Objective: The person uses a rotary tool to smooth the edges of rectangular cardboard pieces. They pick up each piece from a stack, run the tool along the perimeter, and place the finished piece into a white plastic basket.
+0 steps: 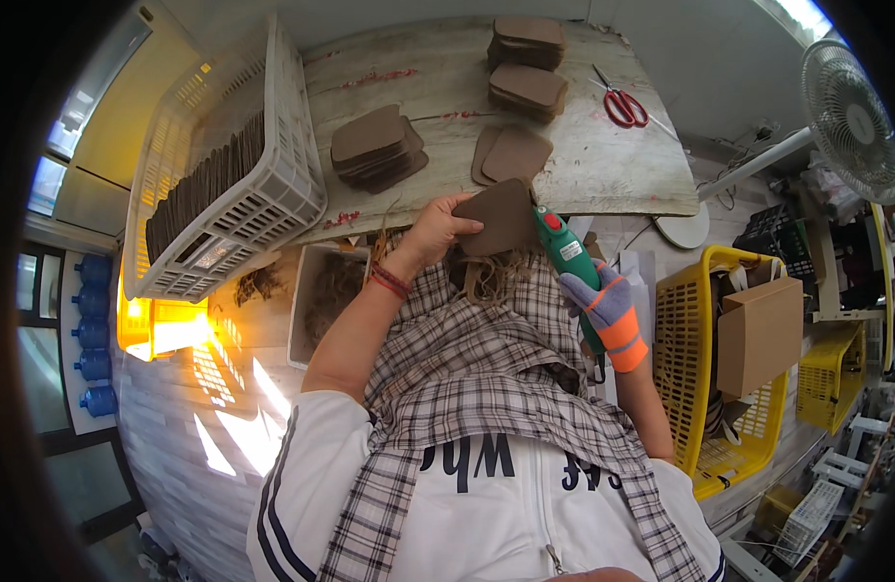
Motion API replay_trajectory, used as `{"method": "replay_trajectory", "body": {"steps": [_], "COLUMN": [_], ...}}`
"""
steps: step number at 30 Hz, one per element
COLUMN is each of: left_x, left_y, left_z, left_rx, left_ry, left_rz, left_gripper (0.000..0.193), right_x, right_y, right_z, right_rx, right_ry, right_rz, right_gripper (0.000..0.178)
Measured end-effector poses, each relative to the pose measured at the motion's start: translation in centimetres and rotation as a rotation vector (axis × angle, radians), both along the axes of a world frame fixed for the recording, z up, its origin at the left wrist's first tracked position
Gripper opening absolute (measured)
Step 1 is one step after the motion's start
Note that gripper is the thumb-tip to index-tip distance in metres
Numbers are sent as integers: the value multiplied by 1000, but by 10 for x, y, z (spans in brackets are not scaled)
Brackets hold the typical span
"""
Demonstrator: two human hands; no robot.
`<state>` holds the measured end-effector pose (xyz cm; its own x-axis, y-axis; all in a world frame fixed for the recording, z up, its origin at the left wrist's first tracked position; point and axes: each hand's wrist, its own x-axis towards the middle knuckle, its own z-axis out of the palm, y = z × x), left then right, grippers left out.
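Note:
My bare left hand (433,233) pinches the left edge of a dark brown square pad with rounded corners (501,218), thumb on top, just off the table's near edge. A grey and orange glove covers my right hand (607,308), which is wrapped round a green handheld power tool (562,242) with a red button. The tool's tip meets the pad's right edge; its exact working end is too small to make out. Stringy brown trimmings (491,276) hang below the pad over my checked apron. Two more pads (517,153) lie overlapped on the table just beyond.
On the worn table (617,179) are a left pad stack (375,141), two far stacks (527,87) and red-handled scissors (625,107). A white crate (297,184) full of upright pads stands left. A yellow basket (682,359) with a cardboard box (761,335) and a fan (855,121) are right.

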<state>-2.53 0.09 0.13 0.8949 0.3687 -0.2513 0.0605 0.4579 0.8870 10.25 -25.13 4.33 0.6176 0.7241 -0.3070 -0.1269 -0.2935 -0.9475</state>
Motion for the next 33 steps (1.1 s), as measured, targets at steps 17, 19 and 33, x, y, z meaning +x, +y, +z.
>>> {"method": "replay_trajectory", "body": {"steps": [17,19,33], "left_x": [-14,-15,-12], "left_y": [33,31,21], "left_z": [11,17,23], "left_rx": [497,402,402], "left_ry": [83,40,85], "left_rz": [24,58,-42], "left_gripper": [24,20,15], "right_x": [2,1,0], "right_y": [-6,-6,-7], "right_z": [6,6,-3], "right_rx": [-29,-44,-130], "right_ry": [157,162,35], "right_rz": [103,113,203], "right_gripper": [35,35,39]}}
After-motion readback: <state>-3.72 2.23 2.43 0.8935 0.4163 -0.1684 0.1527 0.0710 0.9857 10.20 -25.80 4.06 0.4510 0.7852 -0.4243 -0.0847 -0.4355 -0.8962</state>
